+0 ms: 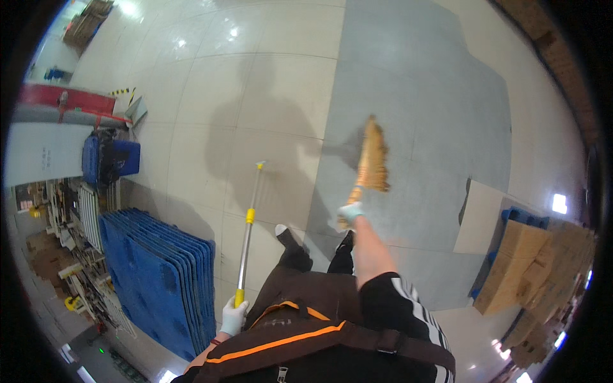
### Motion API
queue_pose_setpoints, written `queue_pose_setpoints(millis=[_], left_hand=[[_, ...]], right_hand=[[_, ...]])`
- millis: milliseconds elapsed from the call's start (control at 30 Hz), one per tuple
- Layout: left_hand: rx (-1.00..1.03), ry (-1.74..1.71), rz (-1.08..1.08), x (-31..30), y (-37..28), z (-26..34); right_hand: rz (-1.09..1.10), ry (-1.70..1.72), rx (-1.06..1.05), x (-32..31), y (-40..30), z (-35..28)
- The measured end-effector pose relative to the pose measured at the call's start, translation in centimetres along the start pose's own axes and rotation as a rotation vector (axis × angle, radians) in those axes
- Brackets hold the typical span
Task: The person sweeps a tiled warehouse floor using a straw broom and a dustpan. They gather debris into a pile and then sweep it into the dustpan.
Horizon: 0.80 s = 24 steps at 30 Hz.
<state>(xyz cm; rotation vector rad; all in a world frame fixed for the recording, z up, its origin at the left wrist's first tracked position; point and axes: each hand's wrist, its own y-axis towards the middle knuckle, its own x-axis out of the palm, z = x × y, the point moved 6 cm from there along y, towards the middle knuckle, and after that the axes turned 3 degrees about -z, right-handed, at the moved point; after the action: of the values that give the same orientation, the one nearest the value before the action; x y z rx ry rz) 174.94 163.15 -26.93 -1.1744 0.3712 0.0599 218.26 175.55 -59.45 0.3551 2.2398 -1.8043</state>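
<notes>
My right hand [351, 211], in a white glove, is closed around the bound handle of a straw hand broom [374, 155]. The broom's bristles extend over the grey part of the floor; whether they touch it I cannot tell. Down at my left side, my left hand [234, 318], also gloved, grips the yellow end of a telescopic pole [245, 249]. This metal pole has a yellow collar midway and a small pale head at its far end, over the cream tiles.
Several blue plastic pallets [158, 282] stand stacked on edge at my left. Beyond them are blue bins [127, 157] with a black bag. Cardboard boxes [515, 263] rest on a blue pallet [524, 215] at right. A grey floor covering [431, 95] meets cream tiles [210, 95].
</notes>
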Motion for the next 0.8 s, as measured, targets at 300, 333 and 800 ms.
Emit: queue_pose_setpoints(millis=[300,333,800], left_hand=[[-0.075,-0.369,0.121,-9.9,3.0,-2.7],[-0.092,-0.402,0.130,-10.0,3.4,-2.8],[-0.234,-0.468,0.071,-4.0,10.9,0.8]], right_hand=[[-0.828,0.458,0.029,28.8,-20.2,-10.6],[-0.837,0.415,-0.002,27.4,-20.6,-11.2],[0.107,0.357,-0.040,-10.6,-10.8,0.0]])
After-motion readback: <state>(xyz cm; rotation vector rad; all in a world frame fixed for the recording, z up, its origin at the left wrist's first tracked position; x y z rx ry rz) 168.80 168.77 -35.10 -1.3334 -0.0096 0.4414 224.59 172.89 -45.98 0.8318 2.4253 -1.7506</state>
